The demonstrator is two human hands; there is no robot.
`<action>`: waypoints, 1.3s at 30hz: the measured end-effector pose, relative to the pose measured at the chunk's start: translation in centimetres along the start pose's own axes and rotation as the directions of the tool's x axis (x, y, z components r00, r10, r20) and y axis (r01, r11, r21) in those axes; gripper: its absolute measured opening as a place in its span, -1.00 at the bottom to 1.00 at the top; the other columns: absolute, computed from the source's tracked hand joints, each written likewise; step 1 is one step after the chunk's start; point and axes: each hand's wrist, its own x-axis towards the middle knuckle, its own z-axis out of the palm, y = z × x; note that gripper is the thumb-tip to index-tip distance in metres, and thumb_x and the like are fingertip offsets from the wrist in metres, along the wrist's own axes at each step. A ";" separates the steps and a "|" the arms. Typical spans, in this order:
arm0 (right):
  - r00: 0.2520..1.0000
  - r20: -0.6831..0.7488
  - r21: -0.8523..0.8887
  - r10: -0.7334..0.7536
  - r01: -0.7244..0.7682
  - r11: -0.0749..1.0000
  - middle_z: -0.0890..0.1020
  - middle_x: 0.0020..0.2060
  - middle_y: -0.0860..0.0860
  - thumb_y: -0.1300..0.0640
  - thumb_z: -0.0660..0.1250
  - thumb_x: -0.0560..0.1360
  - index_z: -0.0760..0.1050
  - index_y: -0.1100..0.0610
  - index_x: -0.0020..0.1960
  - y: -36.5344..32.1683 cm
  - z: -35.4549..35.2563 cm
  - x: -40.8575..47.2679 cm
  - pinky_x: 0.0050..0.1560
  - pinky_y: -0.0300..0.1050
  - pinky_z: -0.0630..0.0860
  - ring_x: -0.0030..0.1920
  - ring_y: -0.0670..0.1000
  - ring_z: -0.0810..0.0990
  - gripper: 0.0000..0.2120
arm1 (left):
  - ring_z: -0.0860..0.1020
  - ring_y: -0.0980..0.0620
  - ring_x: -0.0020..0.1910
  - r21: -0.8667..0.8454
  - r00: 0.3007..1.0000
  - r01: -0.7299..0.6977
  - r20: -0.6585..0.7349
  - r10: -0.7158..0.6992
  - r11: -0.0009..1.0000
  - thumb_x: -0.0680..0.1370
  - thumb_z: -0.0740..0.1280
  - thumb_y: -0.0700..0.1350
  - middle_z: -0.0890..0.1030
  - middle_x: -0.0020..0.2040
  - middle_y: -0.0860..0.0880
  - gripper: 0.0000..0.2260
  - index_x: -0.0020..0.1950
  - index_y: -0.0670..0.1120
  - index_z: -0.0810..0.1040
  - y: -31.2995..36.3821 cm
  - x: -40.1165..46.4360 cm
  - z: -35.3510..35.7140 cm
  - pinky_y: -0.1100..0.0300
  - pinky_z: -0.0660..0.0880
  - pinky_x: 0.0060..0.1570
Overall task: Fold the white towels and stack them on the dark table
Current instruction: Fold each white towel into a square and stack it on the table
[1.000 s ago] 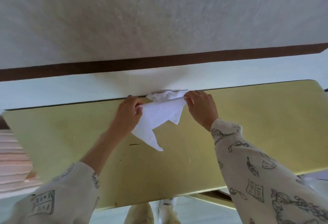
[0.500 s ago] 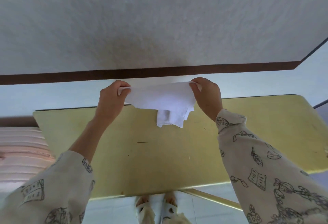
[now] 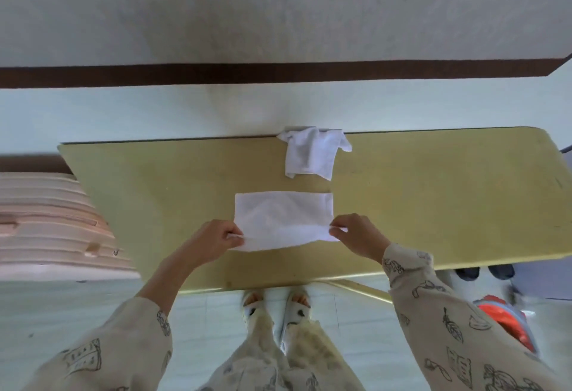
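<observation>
Flat white towel spread mid-surface, near edge pinched at both corners: left hand, right hand, fingers curled on cloth. Probably light, limp, non-slip; best gripped at corners. Crumpled second towel at far edge.

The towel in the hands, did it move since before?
Yes. The towel came down from up in the air and toward the person, and now lies spread on the table, nearer its front edge.

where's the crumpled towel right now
In the head view, the crumpled towel lies at the table's far edge, right of centre, just beyond the flat towel.
</observation>
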 end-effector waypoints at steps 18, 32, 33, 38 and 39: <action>0.923 -0.221 0.353 0.316 -0.227 0.908 0.55 -0.24 0.05 0.20 0.26 0.52 0.55 0.23 0.01 4.9 5.5 8.4 -0.38 -0.39 0.33 -0.30 -0.05 0.45 -0.85 | 0.50 0.00 -0.09 -0.286 0.946 0.224 -0.165 -0.278 0.932 0.55 0.29 -0.14 0.57 -0.07 -0.07 -0.81 0.09 -0.19 0.58 -4.9 8.4 4.8 0.19 0.35 -0.08; 0.881 -0.301 0.409 0.364 -0.226 0.884 0.56 -0.21 0.01 0.20 0.26 0.53 0.56 0.20 0.00 6.5 7.0 10.3 -0.27 -0.41 0.36 -0.21 -0.03 0.49 -0.87 | 0.47 0.08 -0.09 -0.285 0.897 0.290 -0.252 -0.364 0.913 0.55 0.29 -0.09 0.55 -0.07 0.00 -0.81 0.06 -0.18 0.58 -5.2 10.0 5.5 0.24 0.32 -0.09; 0.876 -0.308 0.411 0.370 -0.228 0.882 0.55 -0.22 0.01 0.20 0.26 0.53 0.55 0.20 0.00 6.5 7.1 10.4 -0.34 -0.47 0.33 -0.23 -0.03 0.47 -0.88 | 0.47 0.08 -0.10 -0.291 0.894 0.290 -0.257 -0.367 0.912 0.55 0.29 -0.09 0.54 -0.08 0.01 -0.81 0.05 -0.17 0.57 -5.2 10.0 5.5 0.25 0.32 -0.10; 0.867 -0.310 0.419 0.391 -0.244 0.875 0.52 -0.18 0.02 0.25 0.19 0.55 0.48 0.25 0.04 6.7 7.0 10.6 -0.23 -0.28 0.29 -0.18 0.00 0.45 -0.87 | 0.46 0.08 -0.16 -0.296 0.880 0.258 -0.322 -0.350 0.920 0.54 0.30 -0.10 0.53 -0.14 0.02 -0.86 -0.01 -0.16 0.53 -5.0 9.9 5.9 0.35 0.29 -0.26; 0.871 -0.305 0.408 0.386 -0.246 0.879 0.51 -0.18 0.03 0.26 0.18 0.55 0.47 0.26 0.05 6.7 7.1 10.7 -0.19 -0.26 0.30 -0.18 0.01 0.45 -0.86 | 0.45 0.08 -0.17 -0.288 0.877 0.251 -0.336 -0.343 0.924 0.54 0.30 -0.10 0.53 -0.14 0.02 -0.87 -0.02 -0.16 0.53 -4.9 9.9 6.0 0.36 0.28 -0.28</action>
